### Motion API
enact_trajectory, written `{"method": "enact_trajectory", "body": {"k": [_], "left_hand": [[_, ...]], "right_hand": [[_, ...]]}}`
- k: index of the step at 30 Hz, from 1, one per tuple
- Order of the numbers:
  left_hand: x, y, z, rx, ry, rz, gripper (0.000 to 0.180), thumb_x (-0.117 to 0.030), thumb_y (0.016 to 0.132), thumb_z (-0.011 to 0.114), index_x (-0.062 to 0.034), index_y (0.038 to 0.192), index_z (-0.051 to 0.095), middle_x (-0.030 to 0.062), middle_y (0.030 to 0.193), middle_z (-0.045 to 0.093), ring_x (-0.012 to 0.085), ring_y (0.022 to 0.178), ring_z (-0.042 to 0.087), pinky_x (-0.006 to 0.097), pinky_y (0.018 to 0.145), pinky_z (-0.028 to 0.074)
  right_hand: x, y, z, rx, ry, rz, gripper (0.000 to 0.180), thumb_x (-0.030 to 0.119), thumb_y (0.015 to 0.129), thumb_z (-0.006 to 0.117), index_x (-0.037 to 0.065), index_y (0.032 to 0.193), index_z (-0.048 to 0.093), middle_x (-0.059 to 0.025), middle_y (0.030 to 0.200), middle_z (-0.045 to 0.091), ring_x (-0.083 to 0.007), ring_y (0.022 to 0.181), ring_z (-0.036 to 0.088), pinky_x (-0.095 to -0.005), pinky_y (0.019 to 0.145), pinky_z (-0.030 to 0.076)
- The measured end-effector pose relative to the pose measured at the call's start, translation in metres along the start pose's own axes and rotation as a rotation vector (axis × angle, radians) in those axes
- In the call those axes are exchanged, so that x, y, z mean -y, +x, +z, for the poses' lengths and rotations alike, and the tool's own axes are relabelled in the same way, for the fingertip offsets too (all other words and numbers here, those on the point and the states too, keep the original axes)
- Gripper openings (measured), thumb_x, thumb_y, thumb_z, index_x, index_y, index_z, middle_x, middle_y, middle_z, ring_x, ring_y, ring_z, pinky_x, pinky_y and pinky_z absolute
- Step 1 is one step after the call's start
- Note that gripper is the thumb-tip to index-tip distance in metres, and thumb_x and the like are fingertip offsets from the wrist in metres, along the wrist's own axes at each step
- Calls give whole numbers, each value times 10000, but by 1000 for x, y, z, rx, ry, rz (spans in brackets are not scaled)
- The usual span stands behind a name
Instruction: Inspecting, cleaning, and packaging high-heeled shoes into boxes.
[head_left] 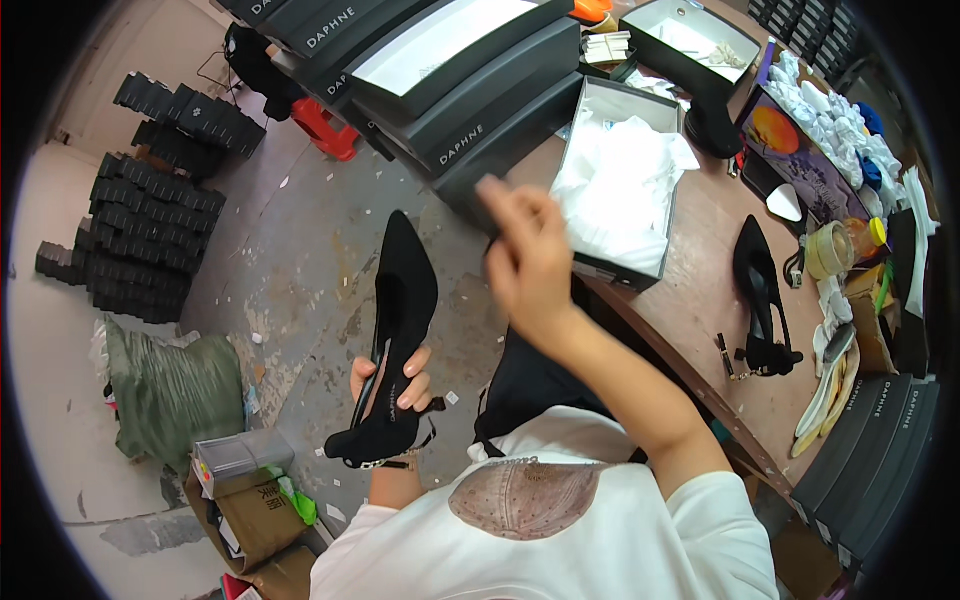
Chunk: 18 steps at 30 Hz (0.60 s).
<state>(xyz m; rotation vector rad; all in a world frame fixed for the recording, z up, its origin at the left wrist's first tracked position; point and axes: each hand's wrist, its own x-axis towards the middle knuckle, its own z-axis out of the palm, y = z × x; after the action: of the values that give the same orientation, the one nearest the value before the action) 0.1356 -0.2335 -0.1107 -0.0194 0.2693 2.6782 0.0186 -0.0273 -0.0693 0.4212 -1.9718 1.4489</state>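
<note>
Fabric, black and matte like suede, covers the slim pointed shoe [408, 290] that the left hand [395, 385] grips around its middle, thumb on one side and fingers on the other. This shoe is above the floor [300, 260], just in front of the body, its long toe aimed away from the wearer of the white shirt [620, 510]; a thin strap and a pale, beaded-looking trim show near the heel end. The right hand [530, 255] hangs in the air beside an open shoe box [630, 98], its fingers parted and loosely bent, their tips blurred.

White tissue paper [625, 180], crumpled and soft-edged, fills that box, which rests on a smooth reddish-brown table [690, 290]. A second shoe [752, 255], equally dark and pointed, lies farther right on the tabletop, near a rounded clear jar [829, 250] with something pale in it. Left of the tissue-filled box rises a stack of dark grey boxes [490, 100], the uppermost showing a flat white interior. Toward the far edge, another open box [665, 25] contains whitish scraps. Down on the left, a wrinkled green sack [175, 395] slumps near a brown carton [260, 515].
</note>
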Motion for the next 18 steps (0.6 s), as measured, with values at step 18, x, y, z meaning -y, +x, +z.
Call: {"method": "enact_trajectory", "body": {"k": [18], "left_hand": [[-4,-36,24,-336,406,250,536,-350,705,467,12,1100,474,134,801,488,283,564,560,396,557,446]], "right_hand": [[-5,-6,53,409,-64,-588,342,-9,705,571,95,1020,657,-91,944,567,-287,847,560,-370,706,461]]}}
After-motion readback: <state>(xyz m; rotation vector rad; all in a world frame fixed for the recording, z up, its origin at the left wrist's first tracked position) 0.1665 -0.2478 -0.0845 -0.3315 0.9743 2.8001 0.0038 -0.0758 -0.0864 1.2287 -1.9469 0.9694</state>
